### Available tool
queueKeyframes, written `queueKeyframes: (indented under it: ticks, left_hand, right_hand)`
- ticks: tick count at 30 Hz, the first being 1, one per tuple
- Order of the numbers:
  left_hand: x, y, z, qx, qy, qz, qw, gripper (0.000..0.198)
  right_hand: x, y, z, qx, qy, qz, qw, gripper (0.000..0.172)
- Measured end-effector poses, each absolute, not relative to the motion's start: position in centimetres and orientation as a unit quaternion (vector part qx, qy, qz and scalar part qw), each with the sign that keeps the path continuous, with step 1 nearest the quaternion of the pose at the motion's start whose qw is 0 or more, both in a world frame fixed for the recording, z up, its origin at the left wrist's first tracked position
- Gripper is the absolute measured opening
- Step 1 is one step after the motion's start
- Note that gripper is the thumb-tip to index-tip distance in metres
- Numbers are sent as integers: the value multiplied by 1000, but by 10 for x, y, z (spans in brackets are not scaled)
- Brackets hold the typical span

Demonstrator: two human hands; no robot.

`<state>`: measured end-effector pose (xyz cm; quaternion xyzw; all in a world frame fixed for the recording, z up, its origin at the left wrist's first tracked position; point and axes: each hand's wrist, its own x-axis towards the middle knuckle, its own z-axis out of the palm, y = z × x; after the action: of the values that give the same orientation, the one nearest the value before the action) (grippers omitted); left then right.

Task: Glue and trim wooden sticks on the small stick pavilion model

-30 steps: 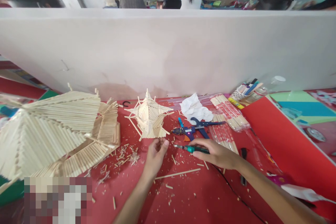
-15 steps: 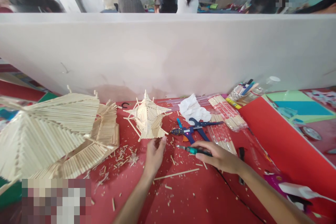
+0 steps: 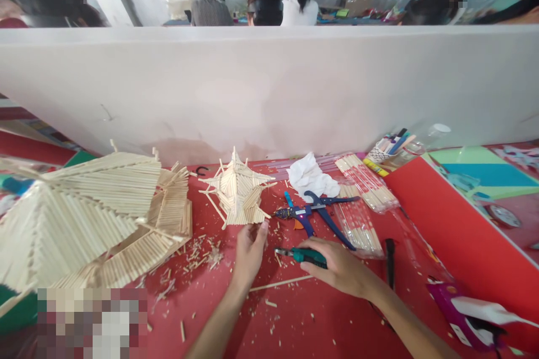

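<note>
A small pointed roof model [image 3: 236, 193] built of thin wooden sticks stands in the middle of the red table. My left hand [image 3: 250, 249] is closed at its front edge, thumb up by the corner stick, fingertips partly hidden. My right hand [image 3: 343, 266] is wrapped around green-handled cutting pliers [image 3: 309, 256], whose jaws point left toward my left hand, apart from the model. Behind my right hand lie a blue glue gun [image 3: 300, 216] and a dark blue hand tool [image 3: 326, 213]. One long stick [image 3: 280, 283] lies between my forearms.
A larger stick roof [image 3: 96, 202] fills the left side. Wood scraps [image 3: 206, 255] litter the table. White tissue [image 3: 312, 176], packs of sticks [image 3: 366, 182], a pen cup [image 3: 379, 151] and a red board [image 3: 455, 230] are on the right. A white partition [image 3: 269, 90] rises behind; people sit beyond.
My right hand has moved left and slightly down with the pliers, bringing the jaws closer to my left hand. My left hand stays at the model's front edge.
</note>
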<state>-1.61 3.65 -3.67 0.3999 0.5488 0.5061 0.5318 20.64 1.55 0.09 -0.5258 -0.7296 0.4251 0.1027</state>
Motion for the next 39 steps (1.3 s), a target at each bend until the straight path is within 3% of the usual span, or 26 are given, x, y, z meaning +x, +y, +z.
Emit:
queueKeyframes:
  ticks: [10, 22, 25, 29, 39]
  left_hand:
    - [-33, 27, -37, 417, 546, 484, 541, 44]
    - [-101, -14, -46, 555, 605, 400, 408, 36]
    - [-109, -18, -47, 544, 611, 399, 415, 37]
    - [-107, -12, -40, 530, 584, 423, 446, 36]
    - [-66, 25, -29, 463, 503, 493, 539, 50]
  right_hand:
    - [206, 2, -6, -551, -638, 511, 170, 50]
    - [184, -32, -47, -589, -519, 585, 201, 77]
    - [178, -35, -48, -592, -516, 584, 207, 75]
    - [179, -24, -29, -557, -584, 554, 207, 59]
    - [189, 43, 28, -503, -707, 486, 103, 48]
